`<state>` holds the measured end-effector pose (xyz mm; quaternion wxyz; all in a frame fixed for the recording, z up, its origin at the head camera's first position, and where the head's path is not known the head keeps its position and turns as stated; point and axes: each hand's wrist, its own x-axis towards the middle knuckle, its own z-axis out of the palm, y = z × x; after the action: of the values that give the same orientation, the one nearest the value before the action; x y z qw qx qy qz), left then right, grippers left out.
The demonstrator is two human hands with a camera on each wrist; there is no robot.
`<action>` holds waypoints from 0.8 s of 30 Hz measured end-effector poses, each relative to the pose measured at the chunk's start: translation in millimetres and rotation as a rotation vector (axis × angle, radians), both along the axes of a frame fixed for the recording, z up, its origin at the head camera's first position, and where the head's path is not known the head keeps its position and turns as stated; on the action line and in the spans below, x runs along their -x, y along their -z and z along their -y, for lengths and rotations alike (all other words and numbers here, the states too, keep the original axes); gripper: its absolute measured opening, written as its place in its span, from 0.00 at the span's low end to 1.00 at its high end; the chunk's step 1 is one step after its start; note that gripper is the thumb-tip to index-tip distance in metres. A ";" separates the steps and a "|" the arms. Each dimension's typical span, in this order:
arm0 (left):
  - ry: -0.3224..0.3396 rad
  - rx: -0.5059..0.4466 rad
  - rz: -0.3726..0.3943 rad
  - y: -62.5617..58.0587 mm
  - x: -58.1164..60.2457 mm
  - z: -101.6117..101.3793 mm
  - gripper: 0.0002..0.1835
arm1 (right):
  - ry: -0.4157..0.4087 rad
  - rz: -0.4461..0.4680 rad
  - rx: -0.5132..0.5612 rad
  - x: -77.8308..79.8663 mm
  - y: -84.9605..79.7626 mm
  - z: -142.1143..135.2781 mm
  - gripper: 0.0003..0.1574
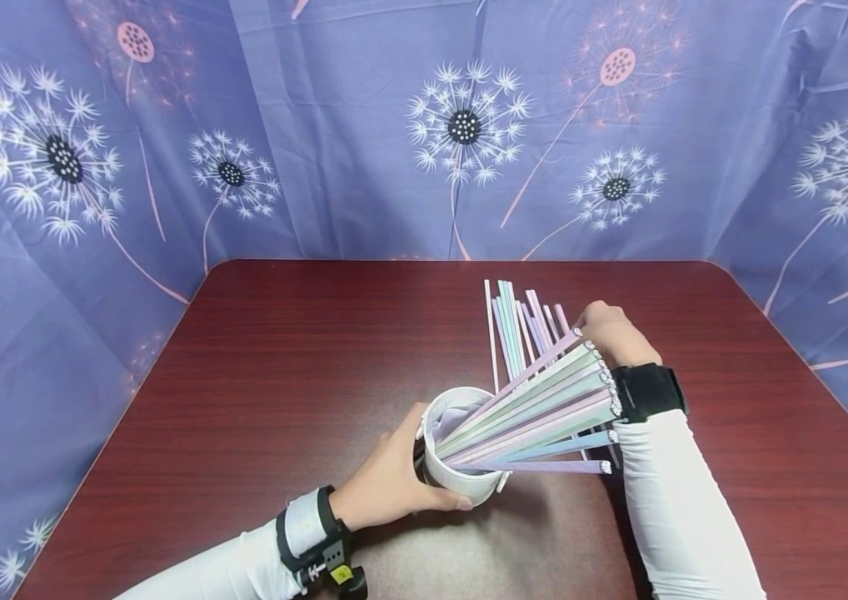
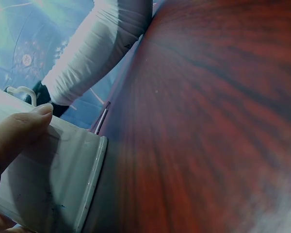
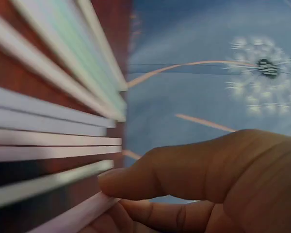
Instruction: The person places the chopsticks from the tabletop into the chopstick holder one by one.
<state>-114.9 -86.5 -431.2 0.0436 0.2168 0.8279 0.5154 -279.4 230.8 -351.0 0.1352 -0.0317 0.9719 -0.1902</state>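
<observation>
My left hand (image 1: 386, 482) grips a small white bucket (image 1: 472, 487), thumb along its near side. The bucket leans to the right. Long thin pastel sticks (image 1: 536, 408) fan out of its mouth, their pale patterned ends pointing right. In the left wrist view, the thumb (image 2: 22, 128) presses the bucket's side, near a small white loop. Beyond the fan, my right hand (image 1: 611, 333) is partly hidden in the head view. In the right wrist view, its thumb and fingers pinch the end of one pale pink stick (image 3: 77, 213).
More pastel sticks (image 1: 517, 333) lie spread on the dark red wooden table (image 1: 319, 333) behind the bucket. Blue cloth (image 1: 364, 125) with a dandelion print hangs around the table's back and sides. Each wrist wears a black strap.
</observation>
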 end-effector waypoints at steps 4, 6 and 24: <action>-0.001 0.003 -0.006 -0.1 0.0 0.0 0.54 | -0.027 -0.128 0.018 -6.2 -18.6 -3.9 0.15; -0.002 0.006 -0.012 0.4 0.3 0.4 0.54 | -0.005 -0.186 0.019 -12.6 -30.0 -4.8 0.14; -0.012 0.015 -0.010 2.2 0.8 -0.6 0.54 | 0.200 -1.355 0.555 -115.9 -119.8 30.3 0.06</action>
<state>-115.7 -85.9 -433.4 0.0379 0.2143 0.8333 0.5082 -163.6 200.5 -231.2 -0.5257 -0.0865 0.7566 -0.3791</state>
